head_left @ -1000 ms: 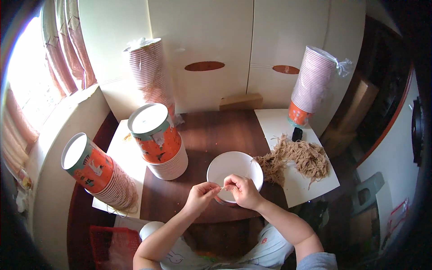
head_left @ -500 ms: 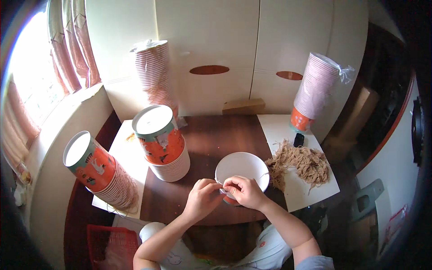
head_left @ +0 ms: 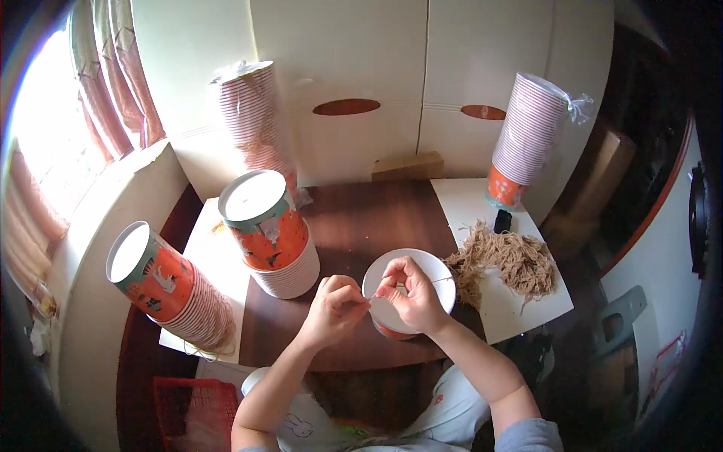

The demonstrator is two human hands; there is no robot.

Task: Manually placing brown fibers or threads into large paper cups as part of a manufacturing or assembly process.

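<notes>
A paper bucket [head_left: 392, 323], white inside with an orange and green printed outside, stands at the table's front edge before me. Over its near left rim my left hand [head_left: 335, 310] is closed in a pinch on a thin string. My right hand [head_left: 414, 295] is above the bucket's mouth, thumb and fingertips pinched on the same string, fingers curved in a loop. Little of the string shows between the fingertips. A dark strand crosses the bucket's right rim. Beside the bucket on the right lies a tangled heap of tan string [head_left: 520, 264].
Stacked nested buckets stand at left [head_left: 169, 282], left of centre [head_left: 263, 226], back left [head_left: 252, 113] and back right [head_left: 527, 135], the rear ones in clear plastic. A small black object [head_left: 502, 221] lies behind the string heap. A red basket [head_left: 194, 414] sits low at left.
My right hand has lifted and moved slightly right, away from the bucket's near rim, its fingers now more raised. My left hand has shifted slightly left. The view has tilted a little.
</notes>
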